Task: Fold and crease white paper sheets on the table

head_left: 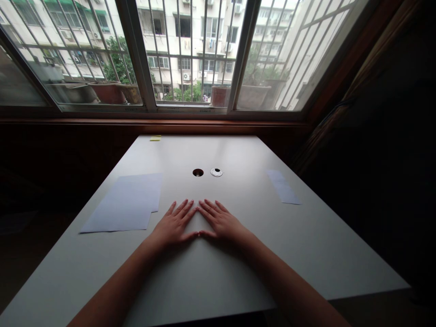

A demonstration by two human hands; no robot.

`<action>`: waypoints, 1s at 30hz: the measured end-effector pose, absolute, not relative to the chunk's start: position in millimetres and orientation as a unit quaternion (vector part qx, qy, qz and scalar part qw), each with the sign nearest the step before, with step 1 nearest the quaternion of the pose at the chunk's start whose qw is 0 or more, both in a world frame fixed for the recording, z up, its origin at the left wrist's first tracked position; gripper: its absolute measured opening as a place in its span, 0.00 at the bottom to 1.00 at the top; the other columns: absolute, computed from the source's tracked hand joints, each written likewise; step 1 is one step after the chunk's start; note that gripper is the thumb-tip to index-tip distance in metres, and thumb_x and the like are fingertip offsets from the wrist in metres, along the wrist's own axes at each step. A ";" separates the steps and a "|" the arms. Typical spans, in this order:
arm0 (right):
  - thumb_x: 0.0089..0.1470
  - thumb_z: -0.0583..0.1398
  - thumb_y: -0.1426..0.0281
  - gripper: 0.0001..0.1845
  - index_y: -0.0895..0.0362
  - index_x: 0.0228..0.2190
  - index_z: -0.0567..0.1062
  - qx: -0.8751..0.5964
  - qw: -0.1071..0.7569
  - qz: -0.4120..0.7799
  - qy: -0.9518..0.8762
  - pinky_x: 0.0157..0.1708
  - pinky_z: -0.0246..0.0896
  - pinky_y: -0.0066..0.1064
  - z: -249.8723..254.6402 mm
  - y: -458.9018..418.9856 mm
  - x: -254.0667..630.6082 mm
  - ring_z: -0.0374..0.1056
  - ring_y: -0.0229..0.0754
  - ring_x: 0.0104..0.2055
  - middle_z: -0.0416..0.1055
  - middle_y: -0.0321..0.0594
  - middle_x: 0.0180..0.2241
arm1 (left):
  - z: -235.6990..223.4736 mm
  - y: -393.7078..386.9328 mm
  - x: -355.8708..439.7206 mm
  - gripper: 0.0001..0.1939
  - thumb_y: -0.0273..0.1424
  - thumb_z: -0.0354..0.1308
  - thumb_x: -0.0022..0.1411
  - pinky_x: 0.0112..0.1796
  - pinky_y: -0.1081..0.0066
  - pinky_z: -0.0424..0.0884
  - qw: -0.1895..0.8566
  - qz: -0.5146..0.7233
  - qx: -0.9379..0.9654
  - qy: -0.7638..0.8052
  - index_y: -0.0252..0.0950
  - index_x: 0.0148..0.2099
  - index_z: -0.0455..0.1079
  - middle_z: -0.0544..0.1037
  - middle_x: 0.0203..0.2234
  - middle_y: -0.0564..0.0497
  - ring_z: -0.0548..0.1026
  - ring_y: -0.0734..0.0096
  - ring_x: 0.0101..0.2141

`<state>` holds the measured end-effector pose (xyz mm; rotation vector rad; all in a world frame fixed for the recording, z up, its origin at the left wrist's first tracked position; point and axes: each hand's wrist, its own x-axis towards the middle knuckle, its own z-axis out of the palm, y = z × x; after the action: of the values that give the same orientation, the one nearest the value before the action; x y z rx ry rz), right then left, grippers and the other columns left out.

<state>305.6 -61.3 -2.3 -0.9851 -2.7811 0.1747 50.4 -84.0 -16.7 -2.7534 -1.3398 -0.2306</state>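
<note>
My left hand (pixel 175 225) lies flat on the white table (pixel 211 281), its fingers spread and pointing away from me. Beside it, my right hand (pixel 220 222) rests palm down in the same way. The two thumbs meet at their tips, and the index fingertips come together too, framing a small triangle of tabletop. Neither hand holds anything. To the left of my left hand are overlapping white paper sheets (pixel 122 204). Off to the right of my right hand lies a smaller strip of white paper (pixel 283 187).
Beyond my fingertips the tabletop has a round hole (pixel 198 173), with a white ring-shaped cover (pixel 216 172) next to it. A yellow sticky note (pixel 156 138) lies at the far left edge. Behind the table is a barred window (pixel 190 59); a dark curtain (pixel 368 86) hangs at right.
</note>
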 end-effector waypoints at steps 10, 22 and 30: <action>0.62 0.48 0.42 0.44 0.51 0.69 0.44 -0.333 0.096 0.052 -0.937 0.70 0.35 0.51 -3.5 -61.4 305.2 0.37 0.50 0.73 0.42 0.42 0.71 | -16.3 -84.9 50.6 0.42 0.59 0.38 0.67 0.67 0.52 0.37 0.030 -0.075 -0.894 -0.441 0.43 0.74 0.39 0.46 0.70 0.48 0.45 0.56 0.69; 0.62 0.48 0.43 0.44 0.52 0.69 0.45 -0.331 0.096 0.055 -0.937 0.70 0.35 0.51 -2.4 -61.1 304.7 0.38 0.50 0.73 0.44 0.43 0.70 | -17.6 -83.3 50.3 0.42 0.59 0.37 0.67 0.67 0.52 0.37 0.032 -0.072 -0.895 -0.440 0.43 0.74 0.38 0.45 0.71 0.48 0.44 0.56 0.69; 0.62 0.48 0.43 0.44 0.53 0.69 0.45 -0.331 0.099 0.056 -0.937 0.70 0.34 0.51 -1.8 -61.7 304.9 0.38 0.50 0.72 0.43 0.43 0.70 | -16.9 -84.2 50.5 0.42 0.59 0.37 0.68 0.67 0.51 0.36 0.028 -0.068 -0.894 -0.442 0.43 0.74 0.38 0.44 0.71 0.48 0.43 0.56 0.70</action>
<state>304.9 -61.7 -1.8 -0.9792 -2.7701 0.1659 50.5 -84.2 -16.9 -2.7601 -1.3627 -0.2095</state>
